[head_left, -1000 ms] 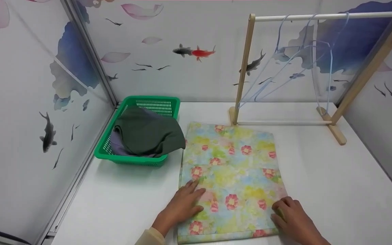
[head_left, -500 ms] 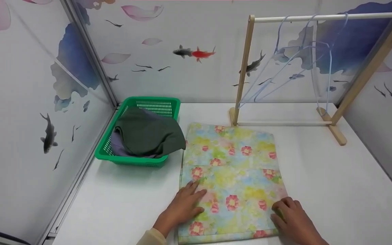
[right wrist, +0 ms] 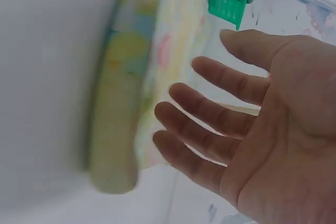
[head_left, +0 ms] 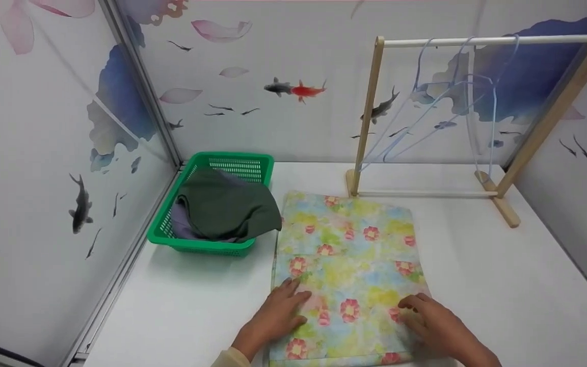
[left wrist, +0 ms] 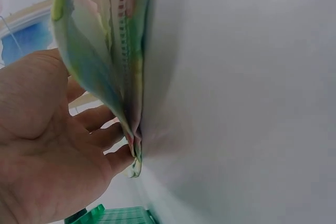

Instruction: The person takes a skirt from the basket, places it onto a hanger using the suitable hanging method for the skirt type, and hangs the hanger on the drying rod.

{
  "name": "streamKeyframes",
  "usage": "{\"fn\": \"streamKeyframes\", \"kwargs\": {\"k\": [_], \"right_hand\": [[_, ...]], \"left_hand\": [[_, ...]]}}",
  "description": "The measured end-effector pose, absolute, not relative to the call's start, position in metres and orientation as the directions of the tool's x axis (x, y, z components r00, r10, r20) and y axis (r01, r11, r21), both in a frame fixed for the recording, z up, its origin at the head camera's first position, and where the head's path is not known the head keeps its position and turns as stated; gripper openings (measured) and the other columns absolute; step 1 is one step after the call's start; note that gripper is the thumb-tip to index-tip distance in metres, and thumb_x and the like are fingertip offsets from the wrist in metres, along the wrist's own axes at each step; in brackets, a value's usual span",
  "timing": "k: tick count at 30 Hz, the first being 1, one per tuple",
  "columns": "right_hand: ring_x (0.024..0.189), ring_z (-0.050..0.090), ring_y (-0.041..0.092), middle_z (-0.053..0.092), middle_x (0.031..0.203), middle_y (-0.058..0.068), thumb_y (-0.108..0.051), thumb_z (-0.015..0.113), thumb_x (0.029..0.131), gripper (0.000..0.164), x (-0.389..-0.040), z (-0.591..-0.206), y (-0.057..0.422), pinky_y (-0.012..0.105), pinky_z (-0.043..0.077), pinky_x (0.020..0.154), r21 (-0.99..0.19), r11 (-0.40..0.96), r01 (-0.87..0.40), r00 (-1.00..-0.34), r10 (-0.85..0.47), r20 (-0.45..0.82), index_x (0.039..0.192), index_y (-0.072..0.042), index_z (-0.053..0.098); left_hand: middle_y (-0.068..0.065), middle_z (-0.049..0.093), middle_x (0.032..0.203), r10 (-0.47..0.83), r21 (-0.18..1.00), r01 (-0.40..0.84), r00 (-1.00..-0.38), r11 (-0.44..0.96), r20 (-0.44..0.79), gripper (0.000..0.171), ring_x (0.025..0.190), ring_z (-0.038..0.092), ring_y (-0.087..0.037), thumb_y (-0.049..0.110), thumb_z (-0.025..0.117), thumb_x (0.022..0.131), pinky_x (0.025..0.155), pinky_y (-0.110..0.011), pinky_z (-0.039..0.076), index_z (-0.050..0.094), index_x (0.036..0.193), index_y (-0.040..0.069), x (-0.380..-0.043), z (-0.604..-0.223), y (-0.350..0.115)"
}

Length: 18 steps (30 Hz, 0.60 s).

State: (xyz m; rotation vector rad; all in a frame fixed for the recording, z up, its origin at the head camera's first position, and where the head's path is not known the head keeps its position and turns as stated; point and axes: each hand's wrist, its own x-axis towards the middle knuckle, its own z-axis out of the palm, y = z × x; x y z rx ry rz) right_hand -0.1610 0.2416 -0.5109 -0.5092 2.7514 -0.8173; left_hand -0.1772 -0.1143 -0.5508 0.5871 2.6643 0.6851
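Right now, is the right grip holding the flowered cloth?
No, the right wrist view shows the right grip loosely open near the flowered cloth, with nothing held.

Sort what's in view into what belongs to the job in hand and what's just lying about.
In the job: floral cloth; left hand, touching it; right hand, by its right edge.

Apparently just lying about: green basket; its dark green cloth and purple cloth; wooden rack; its light blue hangers.

The right hand (head_left: 438,324) has lifted off the right edge of the floral cloth (head_left: 347,280), its fingers now spread.
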Motion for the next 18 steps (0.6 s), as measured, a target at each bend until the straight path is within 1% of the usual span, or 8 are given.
{"fn": "streamKeyframes", "kwargs": {"k": [4,7,10,13,18], "right_hand": [[0.097,0.056,0.022,0.055,0.108,-0.003,-0.032,0.058,0.09,0.025,-0.17,-0.494,0.234,0.039,0.047,0.074,-0.597,0.728,-0.338,-0.904,-0.428,-0.01,0.111,-0.019,0.056],[0.102,0.055,0.02,0.055,0.113,-0.003,-0.035,0.056,0.091,0.03,-0.178,-0.484,0.228,0.04,0.046,0.078,-0.615,0.697,-0.369,-0.902,-0.429,0.056,0.117,-0.02,0.053],[0.107,0.053,0.02,0.055,0.118,-0.001,-0.036,0.055,0.091,0.039,-0.187,-0.473,0.222,0.042,0.045,0.082,-0.639,0.675,-0.368,-0.905,-0.417,0.081,0.125,-0.017,0.05],[0.109,0.052,0.021,0.053,0.124,0.001,-0.039,0.053,0.092,0.045,-0.196,-0.462,0.216,0.044,0.044,0.083,-0.649,0.664,-0.37,-0.905,-0.414,0.092,0.131,-0.017,0.047],[0.109,0.053,0.022,0.05,0.129,0.002,-0.041,0.051,0.092,0.046,-0.207,-0.443,0.207,0.046,0.044,0.085,-0.66,0.641,-0.392,-0.897,-0.426,0.12,0.133,-0.02,0.045]], "left_hand": [[-0.003,0.016,0.151,0.449,0.521,0.277,-0.861,0.807,-0.238,0.053,0.138,0.008,-0.022,0.039,0.059,0.088,0.105,-0.05,0.014,0.042,0.137,0.027,-0.177,-0.553,-0.115],[-0.003,0.015,0.151,0.445,0.519,0.268,-0.859,0.812,-0.252,0.054,0.138,0.008,-0.023,0.04,0.059,0.088,0.105,-0.05,0.013,0.041,0.138,0.028,-0.177,-0.553,-0.115],[-0.003,0.015,0.151,0.449,0.523,0.269,-0.857,0.809,-0.254,0.054,0.138,0.008,-0.024,0.04,0.058,0.088,0.105,-0.05,0.013,0.041,0.138,0.028,-0.178,-0.554,-0.114],[-0.004,0.016,0.151,0.455,0.529,0.273,-0.854,0.804,-0.251,0.054,0.137,0.008,-0.024,0.039,0.058,0.088,0.105,-0.05,0.013,0.041,0.138,0.028,-0.178,-0.553,-0.114],[-0.005,0.016,0.151,0.466,0.537,0.285,-0.853,0.794,-0.236,0.054,0.137,0.009,-0.026,0.038,0.058,0.089,0.105,-0.051,0.012,0.04,0.139,0.027,-0.177,-0.551,-0.112]]}}
